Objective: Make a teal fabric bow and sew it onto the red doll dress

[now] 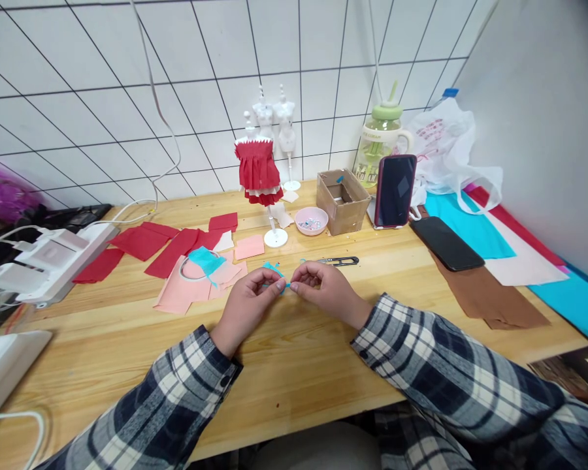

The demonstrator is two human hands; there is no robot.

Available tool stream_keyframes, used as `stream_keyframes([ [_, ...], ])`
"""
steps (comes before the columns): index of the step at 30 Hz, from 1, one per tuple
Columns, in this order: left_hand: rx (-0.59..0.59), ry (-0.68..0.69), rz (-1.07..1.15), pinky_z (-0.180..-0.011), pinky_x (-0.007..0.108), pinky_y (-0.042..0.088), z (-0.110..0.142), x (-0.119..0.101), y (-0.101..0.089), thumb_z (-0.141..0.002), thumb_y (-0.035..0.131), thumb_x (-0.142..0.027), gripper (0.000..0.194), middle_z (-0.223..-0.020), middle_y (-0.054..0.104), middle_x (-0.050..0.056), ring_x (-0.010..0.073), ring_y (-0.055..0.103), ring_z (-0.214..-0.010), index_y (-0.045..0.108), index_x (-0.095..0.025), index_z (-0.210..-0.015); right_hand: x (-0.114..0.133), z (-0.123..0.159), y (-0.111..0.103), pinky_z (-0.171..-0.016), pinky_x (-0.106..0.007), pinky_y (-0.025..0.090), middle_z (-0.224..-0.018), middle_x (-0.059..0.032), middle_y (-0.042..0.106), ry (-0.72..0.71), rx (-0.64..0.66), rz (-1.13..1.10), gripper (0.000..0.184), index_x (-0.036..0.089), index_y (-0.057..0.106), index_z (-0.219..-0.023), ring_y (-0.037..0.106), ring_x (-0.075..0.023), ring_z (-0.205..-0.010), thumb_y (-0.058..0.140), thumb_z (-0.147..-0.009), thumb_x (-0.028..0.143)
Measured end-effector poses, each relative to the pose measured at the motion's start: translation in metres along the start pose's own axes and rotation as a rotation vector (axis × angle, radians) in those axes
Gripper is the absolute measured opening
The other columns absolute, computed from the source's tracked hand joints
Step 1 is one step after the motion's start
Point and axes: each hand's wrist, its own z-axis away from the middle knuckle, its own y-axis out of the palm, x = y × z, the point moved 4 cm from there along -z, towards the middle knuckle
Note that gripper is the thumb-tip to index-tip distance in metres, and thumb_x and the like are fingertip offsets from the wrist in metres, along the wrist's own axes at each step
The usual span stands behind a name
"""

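Over the middle of the table, my left hand [249,299] and my right hand [326,287] face each other with fingertips nearly touching. Between them a narrow strip of turquoise fabric [287,284] is pinched from both sides. More of the turquoise shows behind my left fingers; the rest is hidden by the hand. Thread snips [342,261] lie just beyond my right hand. Left of my hands, a turquoise fabric piece [206,261] rests on pink fabric pieces [176,294] and partly covers a ring [189,269].
Behind my hands stands a small dress form in a red ruffled dress [259,166]. Near it are a pink bowl of beads [311,222], a cardboard box [343,202] and a propped phone [395,192]. Red fabric [144,240] lies left, a black phone [445,243] and brown fabric [485,297] right.
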Motion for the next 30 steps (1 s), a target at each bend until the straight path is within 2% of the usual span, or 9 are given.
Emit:
stream_keyframes([
  [5,-0.004,-0.014,-0.016,-0.069,0.025,0.044,0.000,0.000,0.001,-0.077,0.070,-0.042,0.026,-0.077,0.064,0.000,0.0140,0.056,-0.072,0.064,-0.017,-0.080,-0.004,0.000,0.003,-0.059,-0.023,0.044,-0.073,0.0008,0.062,0.020,0.017,-0.055,0.012,0.016,0.062,-0.081,0.055,-0.0102,-0.064,0.066,-0.075,0.026],
  [11,0.061,-0.039,0.004,-0.067,0.026,0.043,0.001,0.001,0.004,-0.075,0.071,-0.044,0.029,-0.075,0.063,0.001,0.0150,0.056,-0.070,0.065,-0.017,-0.081,-0.002,0.001,0.003,-0.060,-0.023,0.044,-0.075,-0.0004,0.064,0.023,0.026,-0.032,0.015,0.017,0.064,-0.083,0.056,-0.0110,-0.066,0.064,-0.079,0.031],
  [17,0.020,-0.072,0.025,-0.067,0.025,0.042,0.001,0.003,0.002,-0.075,0.071,-0.043,0.027,-0.074,0.063,0.000,0.0142,0.055,-0.070,0.065,-0.017,-0.079,-0.005,0.001,0.005,-0.057,-0.022,0.041,-0.070,0.0022,0.059,0.045,0.039,-0.066,0.011,0.017,0.060,-0.079,0.051,-0.0093,-0.061,0.063,-0.078,0.027],
  [23,0.074,-0.067,-0.020,-0.065,0.025,0.042,0.000,0.008,0.003,-0.075,0.071,-0.041,0.026,-0.074,0.065,0.001,0.0144,0.055,-0.068,0.066,-0.017,-0.081,-0.009,0.002,0.008,-0.064,-0.025,0.045,-0.076,-0.0004,0.062,0.061,0.072,-0.089,0.017,0.017,0.062,-0.086,0.056,-0.0121,-0.069,0.063,-0.081,0.033],
  [30,0.038,-0.085,0.000,-0.067,0.026,0.043,-0.003,0.010,0.000,-0.078,0.069,-0.040,0.024,-0.077,0.066,0.002,0.0157,0.057,-0.072,0.065,-0.017,-0.081,-0.015,-0.001,0.007,-0.060,-0.025,0.045,-0.072,0.0001,0.061,0.132,0.043,-0.072,0.022,0.017,0.061,-0.081,0.055,-0.0115,-0.063,0.063,-0.082,0.039],
])
